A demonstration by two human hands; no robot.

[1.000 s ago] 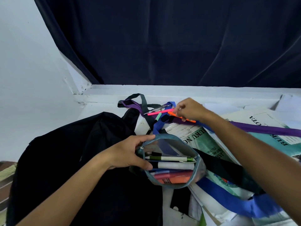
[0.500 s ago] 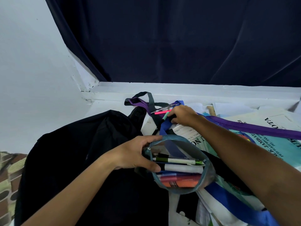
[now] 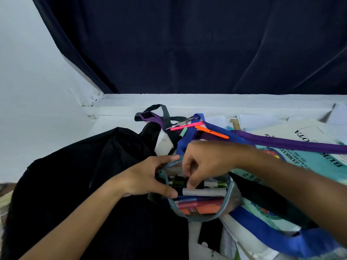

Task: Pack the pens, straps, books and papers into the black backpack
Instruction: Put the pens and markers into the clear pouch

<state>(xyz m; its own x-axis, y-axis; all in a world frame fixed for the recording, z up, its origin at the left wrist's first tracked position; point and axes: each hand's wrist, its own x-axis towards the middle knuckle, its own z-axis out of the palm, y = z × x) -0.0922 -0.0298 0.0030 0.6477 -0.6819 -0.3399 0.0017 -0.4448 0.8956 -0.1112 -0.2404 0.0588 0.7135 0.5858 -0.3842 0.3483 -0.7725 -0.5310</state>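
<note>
The black backpack (image 3: 78,184) lay slumped on the left, books (image 3: 309,162) and straps (image 3: 281,143) heaped right. The left hand (image 3: 146,177) gripped the rim of the pencil case (image 3: 199,199); the right hand (image 3: 202,162), fingers curled, pushed a black pen in. Crammed so full, I judged it might tip and spill. Loose pens (image 3: 187,126) waited behind.

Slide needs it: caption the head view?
Left hand holds pouch open; right hand slips pen in.
</note>
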